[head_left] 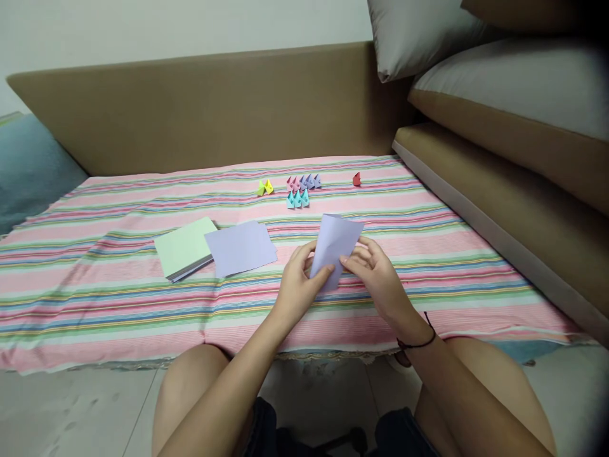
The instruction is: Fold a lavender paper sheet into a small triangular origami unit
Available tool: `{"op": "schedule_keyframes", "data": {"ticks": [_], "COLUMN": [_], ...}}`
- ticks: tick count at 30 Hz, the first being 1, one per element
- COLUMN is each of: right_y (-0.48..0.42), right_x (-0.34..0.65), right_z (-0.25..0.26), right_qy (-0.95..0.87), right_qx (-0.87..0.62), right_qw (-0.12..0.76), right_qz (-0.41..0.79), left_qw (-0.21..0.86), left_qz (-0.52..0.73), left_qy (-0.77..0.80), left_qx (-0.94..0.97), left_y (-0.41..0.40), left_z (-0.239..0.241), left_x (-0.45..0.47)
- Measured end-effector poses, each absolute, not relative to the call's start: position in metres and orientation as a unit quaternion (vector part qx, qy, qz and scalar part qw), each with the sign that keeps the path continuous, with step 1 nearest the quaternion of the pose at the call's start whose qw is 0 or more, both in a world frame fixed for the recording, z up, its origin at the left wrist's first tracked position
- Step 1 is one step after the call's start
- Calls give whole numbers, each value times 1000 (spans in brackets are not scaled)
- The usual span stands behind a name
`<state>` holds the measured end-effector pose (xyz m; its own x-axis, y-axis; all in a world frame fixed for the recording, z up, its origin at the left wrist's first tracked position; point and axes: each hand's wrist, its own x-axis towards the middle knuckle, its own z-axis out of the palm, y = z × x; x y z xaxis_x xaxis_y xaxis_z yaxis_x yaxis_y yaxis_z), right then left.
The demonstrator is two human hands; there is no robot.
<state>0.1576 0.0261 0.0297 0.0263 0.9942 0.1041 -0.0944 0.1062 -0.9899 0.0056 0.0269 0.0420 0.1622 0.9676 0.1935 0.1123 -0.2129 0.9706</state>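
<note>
1. The purple paper [335, 249] is sitting up in the air, just above the striped cloth [118, 304], between the two hands.
2. The left hand [299, 287] is pinching the bottom left part of the paper. Its thumb is pressing on the front and its fingers are hiding behind.
3. The right hand [378, 274] is holding the right edge of the paper. Its fingers are curling in and touching the paper lightly.
4. So both hands are closing on the same sheet, not lying loose and not making fists.
5. The paper is looking very light and thin. It is bending easily and is already looking folded, with a bent top.
6. I am thinking it is going to crumple or tear if someone is squeezing hard, so soft pinching near the edges and corners is looking best.
7. It is probably a bit slippery too, so holding with two hands is helping keep it still.
8. A green paper stack [184, 249] and a flat purple sheet [240, 247] are lying on the cloth to the left, touching each other, well apart from the hands.
9. Little folded paper shapes [299, 190] are sitting farther back on the cloth, with yellow ones [264, 187] on the left and a red one [356, 179] alone on the right.
</note>
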Motion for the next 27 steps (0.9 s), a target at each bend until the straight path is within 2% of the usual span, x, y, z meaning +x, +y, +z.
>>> {"op": "schedule_keyframes", "data": {"ticks": [3,6,8,11,15,19,27], "right_y": [25,25,26,28,28,26,20], "right_x": [164,174,181,190,194,190,174], "right_z": [35,44,49,52,53,55,52], "right_qy": [-586,-712,-760,-765,-750,-759,-797], "right_qx": [-492,-471,-443,-440,-448,-430,-421], "right_qw": [576,509,471,460,461,461,415], "right_qz": [287,111,66,100,158,162,126], "left_qw": [293,221,183,139,148,143,33], "left_qz": [434,385,358,345,378,406,369], "left_qy": [483,485,481,466,442,412,415], "left_qx": [702,754,779,803,800,803,831], "left_y": [31,32,31,28,27,27,24], "left_z": [41,42,43,45,49,53,50], "left_x": [-4,-11,-12,-11,-9,-8,-8]}}
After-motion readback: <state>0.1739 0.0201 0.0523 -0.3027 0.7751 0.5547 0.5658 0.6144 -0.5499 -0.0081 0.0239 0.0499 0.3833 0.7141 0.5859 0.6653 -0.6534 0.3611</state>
